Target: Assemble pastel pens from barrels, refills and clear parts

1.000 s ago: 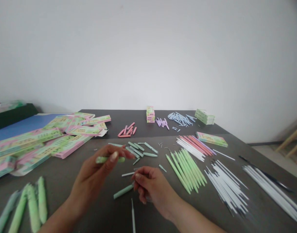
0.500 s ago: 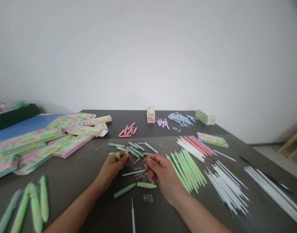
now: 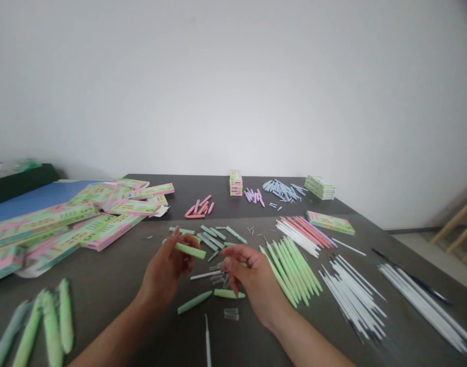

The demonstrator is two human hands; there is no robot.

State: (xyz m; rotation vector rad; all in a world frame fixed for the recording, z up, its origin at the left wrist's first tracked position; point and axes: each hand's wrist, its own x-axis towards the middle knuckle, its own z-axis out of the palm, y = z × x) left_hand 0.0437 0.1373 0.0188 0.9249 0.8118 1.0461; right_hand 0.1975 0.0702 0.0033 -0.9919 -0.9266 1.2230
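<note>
My left hand (image 3: 165,272) is closed around a light green pen barrel (image 3: 190,250), holding it a little above the dark table (image 3: 114,275). My right hand (image 3: 252,283) hovers just to the right with thumb and fingers pinched; what it pinches is too small to make out. Between and below the hands lie green pen pieces (image 3: 212,295), a thin white refill (image 3: 205,275) and small clear parts (image 3: 230,313). Several teal pen caps (image 3: 214,235) lie just beyond the hands.
Pink and green flat boxes (image 3: 84,216) are piled at the left. Assembled green pens (image 3: 46,321) lie at the near left. Green barrels (image 3: 290,262), white refills (image 3: 351,290) and pink and white sticks (image 3: 305,229) lie at the right. Pink, purple and blue pieces sit farther back.
My left hand turned the green barrel from end-on to sideways and raised it slightly. My right hand drew a little nearer and closed into a pinch.
</note>
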